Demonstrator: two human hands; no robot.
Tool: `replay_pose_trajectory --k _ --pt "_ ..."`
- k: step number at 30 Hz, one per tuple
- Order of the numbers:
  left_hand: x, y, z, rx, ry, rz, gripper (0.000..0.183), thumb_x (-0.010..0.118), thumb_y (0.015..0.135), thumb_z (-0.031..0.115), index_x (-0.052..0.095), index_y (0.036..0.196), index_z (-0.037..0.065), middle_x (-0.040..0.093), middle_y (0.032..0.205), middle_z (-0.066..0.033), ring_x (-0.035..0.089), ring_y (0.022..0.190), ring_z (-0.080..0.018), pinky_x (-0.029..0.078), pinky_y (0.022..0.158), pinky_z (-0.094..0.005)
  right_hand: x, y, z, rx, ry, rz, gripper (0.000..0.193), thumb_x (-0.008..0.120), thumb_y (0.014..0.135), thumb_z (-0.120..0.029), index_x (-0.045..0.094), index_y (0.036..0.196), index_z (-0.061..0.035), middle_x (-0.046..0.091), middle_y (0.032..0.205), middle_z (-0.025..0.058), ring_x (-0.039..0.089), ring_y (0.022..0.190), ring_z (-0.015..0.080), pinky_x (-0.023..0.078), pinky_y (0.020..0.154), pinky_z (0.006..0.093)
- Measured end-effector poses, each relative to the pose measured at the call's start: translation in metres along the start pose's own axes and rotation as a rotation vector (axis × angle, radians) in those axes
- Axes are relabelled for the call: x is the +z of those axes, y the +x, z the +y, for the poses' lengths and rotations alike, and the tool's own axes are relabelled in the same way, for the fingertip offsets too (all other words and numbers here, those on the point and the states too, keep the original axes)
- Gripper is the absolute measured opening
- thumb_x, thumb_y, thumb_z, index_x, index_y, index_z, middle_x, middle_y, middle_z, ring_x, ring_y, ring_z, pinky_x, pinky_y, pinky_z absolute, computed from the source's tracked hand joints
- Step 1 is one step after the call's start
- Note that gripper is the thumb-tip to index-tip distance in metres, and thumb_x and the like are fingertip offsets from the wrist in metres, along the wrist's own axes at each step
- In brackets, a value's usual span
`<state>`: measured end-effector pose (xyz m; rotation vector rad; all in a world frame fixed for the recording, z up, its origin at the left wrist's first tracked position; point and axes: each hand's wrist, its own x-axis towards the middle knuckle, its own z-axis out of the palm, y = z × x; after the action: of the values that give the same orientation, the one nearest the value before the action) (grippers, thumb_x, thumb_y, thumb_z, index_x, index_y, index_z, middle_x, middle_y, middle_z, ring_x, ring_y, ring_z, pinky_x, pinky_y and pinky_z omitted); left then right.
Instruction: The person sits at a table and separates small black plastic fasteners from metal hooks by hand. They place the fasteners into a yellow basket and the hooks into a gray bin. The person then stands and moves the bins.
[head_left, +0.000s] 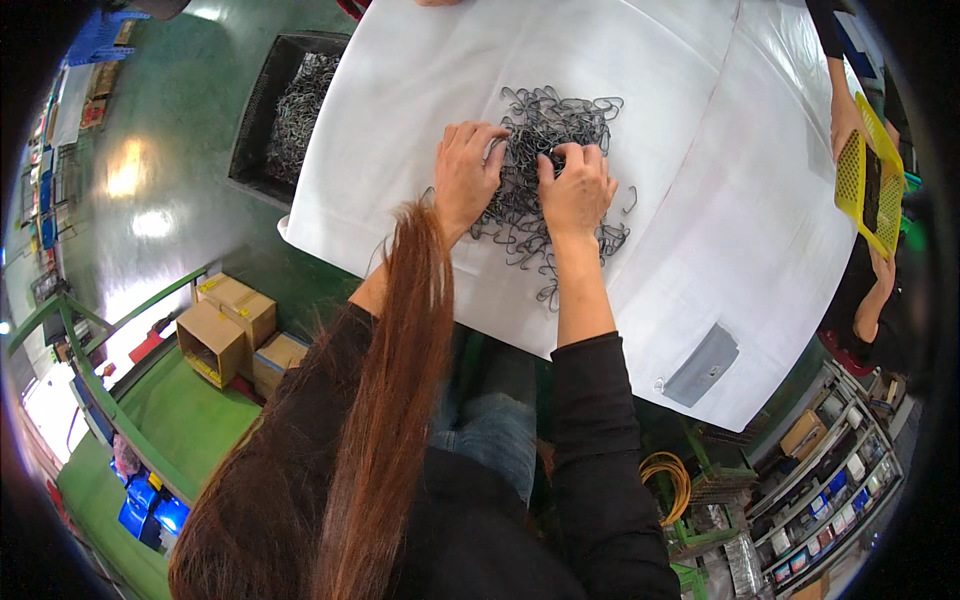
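Note:
A loose heap of dark grey bent metal hooks (523, 180) lies tangled on the white-covered table (400, 70). My left hand (465, 172) rests at the heap's left side, its fingers curved and its thumb apart from them; I see nothing held in it. On the right part of the heap, my right hand (578, 190) has its fingers bent down, thumb and forefinger closing on a hook among the others. The fingertips of both hands are partly hidden by the hooks. A few hooks lie scattered around the heap's edges.
A black crate (255, 150) full of similar hooks stands left of the table. At the right, another person's hands hold a yellow perforated basket (853, 180). A grey flat pouch (703, 365) lies near the table's front right edge. Cardboard boxes (212, 338) sit at lower left.

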<state>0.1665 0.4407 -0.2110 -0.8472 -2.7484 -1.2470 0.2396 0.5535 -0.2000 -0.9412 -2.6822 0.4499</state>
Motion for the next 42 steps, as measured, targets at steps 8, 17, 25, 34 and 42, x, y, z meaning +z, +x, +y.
replay_pose_trajectory --k 8,17,25,34,42 --pt "0.02 0.022 0.001 -0.189 0.097 -0.223 0.017 0.063 0.075 0.024 0.062 0.083 0.009 0.058 0.089 -0.0049 0.051 0.091 -0.0247 0.039 0.079 -0.0372 -0.012 0.02 0.037 0.553 0.621 -0.321 0.02 0.066 0.073 -0.025 0.061 0.07 -0.0063 0.058 0.065 0.0017 0.054 0.061 0.0117 0.038 0.049 0.027" --pt "-0.019 0.036 -0.009 -0.654 -0.557 -0.405 0.019 0.065 0.078 0.017 0.063 0.089 0.002 0.062 0.077 -0.0035 0.056 0.068 -0.0091 0.044 0.062 -0.0227 -0.033 0.038 0.039 0.533 1.704 -0.777 0.018 0.055 0.082 -0.023 0.053 0.088 -0.0059 0.057 0.084 0.0034 0.055 0.067 0.0121 0.04 0.057 0.0256" --pt "-0.044 0.038 -0.032 -1.09 -0.955 -0.56 0.019 0.06 0.082 0.018 0.062 0.096 0.006 0.061 0.083 -0.0002 0.058 0.073 -0.0098 0.047 0.066 -0.0225 0.033 0.072 -0.018 -0.023 0.158 -0.4 0.011 0.062 0.075 -0.018 0.061 0.08 -0.0086 0.06 0.08 0.0071 0.058 0.07 0.0199 0.045 0.064 0.0315" --pt "-0.037 0.041 -0.035 -1.105 -1.459 -0.318 0.023 0.053 0.086 0.021 0.055 0.096 0.001 0.06 0.091 -0.0092 0.06 0.087 -0.0251 0.05 0.075 -0.0331 0.007 0.068 -0.029 -0.011 0.349 -0.293 0.01 0.061 0.073 -0.017 0.06 0.076 -0.0075 0.059 0.081 0.0097 0.058 0.076 0.0277 0.046 0.065 0.0399" --pt "-0.022 0.03 -0.042 -1.207 -1.601 -0.1 0.025 0.047 0.089 0.024 0.054 0.089 0.0 0.057 0.082 -0.0096 0.055 0.073 -0.0209 0.048 0.065 -0.0341 -0.014 0.029 -0.085 -0.364 0.432 -0.249 0.017 0.06 0.075 -0.01 0.06 0.091 -0.0055 0.056 0.094 0.0104 0.055 0.089 0.0263 0.045 0.075 0.0355"
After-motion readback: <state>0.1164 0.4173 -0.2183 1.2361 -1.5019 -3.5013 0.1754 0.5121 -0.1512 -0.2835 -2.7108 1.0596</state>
